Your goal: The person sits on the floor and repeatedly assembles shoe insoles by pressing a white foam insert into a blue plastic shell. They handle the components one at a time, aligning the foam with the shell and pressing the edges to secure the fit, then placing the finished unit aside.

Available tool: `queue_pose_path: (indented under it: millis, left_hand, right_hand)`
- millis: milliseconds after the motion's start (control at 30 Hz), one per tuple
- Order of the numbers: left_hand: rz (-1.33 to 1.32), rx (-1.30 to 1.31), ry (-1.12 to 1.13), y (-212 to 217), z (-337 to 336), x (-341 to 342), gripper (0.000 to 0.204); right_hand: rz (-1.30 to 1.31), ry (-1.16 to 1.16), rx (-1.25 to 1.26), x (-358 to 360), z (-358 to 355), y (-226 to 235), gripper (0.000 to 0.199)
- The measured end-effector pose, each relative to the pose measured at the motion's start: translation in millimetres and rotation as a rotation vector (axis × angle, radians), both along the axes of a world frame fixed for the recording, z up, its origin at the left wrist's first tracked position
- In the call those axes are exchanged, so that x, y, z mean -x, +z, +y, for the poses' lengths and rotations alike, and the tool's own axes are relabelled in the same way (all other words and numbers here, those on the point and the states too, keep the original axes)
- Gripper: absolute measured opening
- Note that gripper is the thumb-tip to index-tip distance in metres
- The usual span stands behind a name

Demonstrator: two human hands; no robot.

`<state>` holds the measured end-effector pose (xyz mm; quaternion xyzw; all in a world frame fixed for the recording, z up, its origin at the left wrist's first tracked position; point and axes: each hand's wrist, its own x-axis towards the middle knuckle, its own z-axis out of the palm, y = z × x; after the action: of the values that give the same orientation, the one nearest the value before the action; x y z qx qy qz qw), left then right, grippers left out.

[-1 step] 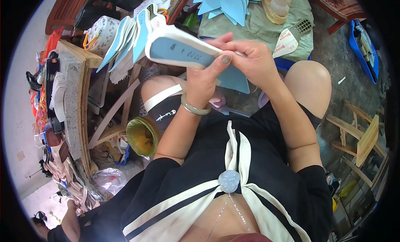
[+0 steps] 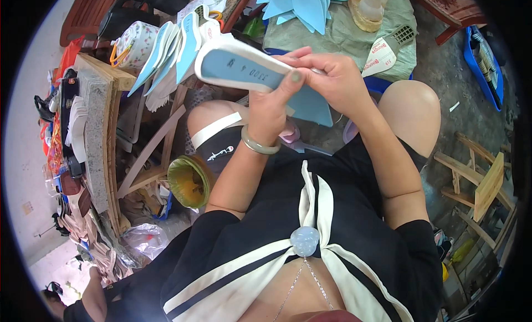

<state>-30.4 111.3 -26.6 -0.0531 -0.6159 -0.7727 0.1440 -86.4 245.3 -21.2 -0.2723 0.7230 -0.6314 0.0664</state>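
A blue shoe insole (image 2: 235,67) with a white rim is held up in front of me, heel end to the left. My left hand (image 2: 270,103) is closed round its middle, thumb lying on the blue face. My right hand (image 2: 339,81) pinches at the insole's edge, close by the left thumb. A small shiny bit (image 2: 318,71) shows at the right fingers; its kind cannot be made out. Below the hands the blue front part (image 2: 310,107) of what looks like the same insole sticks out. The right fingertips are partly hidden.
White-rimmed blue insoles (image 2: 187,48) hang at the bench's edge on the left. Blue pointed pieces (image 2: 299,9) and a white insole with a dark grid (image 2: 382,55) lie on the green cloth (image 2: 343,48). A lined bin (image 2: 191,181) stands by my left knee, a wooden stool (image 2: 476,178) at right.
The insole's heel end has tilted very slightly in my hands. Both hands keep nearly the same place and hold.
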Motion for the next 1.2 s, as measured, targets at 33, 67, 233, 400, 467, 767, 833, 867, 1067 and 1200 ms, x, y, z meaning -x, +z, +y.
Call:
queue_pose_path:
  millis: [33,67,233,400,467,767,833,867,1067,1200]
  left_hand:
    - [-0.056,-0.053,0.021,-1,-2,0,0.026]
    - [-0.112,-0.106,0.043,-2,-5,1,0.025]
    - [-0.18,-0.324,0.004,6,-13,3,0.027]
    - [-0.11,-0.386,0.092,12,-16,3,0.03]
    - [-0.098,-0.388,0.112,13,-16,2,0.031]
    - [-0.075,-0.343,0.156,20,-18,5,0.029]
    - [-0.09,-0.336,0.159,18,-19,6,0.029]
    - [-0.098,-0.332,0.161,17,-19,6,0.029]
    - [-0.18,-0.338,0.191,17,-18,7,0.031]
    - [-0.225,-0.369,0.208,15,-17,9,0.031]
  right_hand:
    - [-0.19,0.055,0.06,4,4,1,0.02]
    - [-0.38,0.109,0.119,9,10,6,0.02]
    - [-0.541,0.111,0.264,12,14,-2,0.019]
    - [-0.534,0.078,0.351,1,3,-7,0.017]
    - [-0.537,0.05,0.368,-2,1,-7,0.017]
    - [-0.533,0.023,0.381,-4,-4,-8,0.017]
    - [-0.534,0.017,0.341,-4,-5,-9,0.017]
    - [-0.535,0.014,0.321,-4,-5,-10,0.017]
    - [-0.196,0.026,0.126,3,-3,-26,0.02]
    - [-0.206,0.048,0.006,-5,-8,-25,0.026]
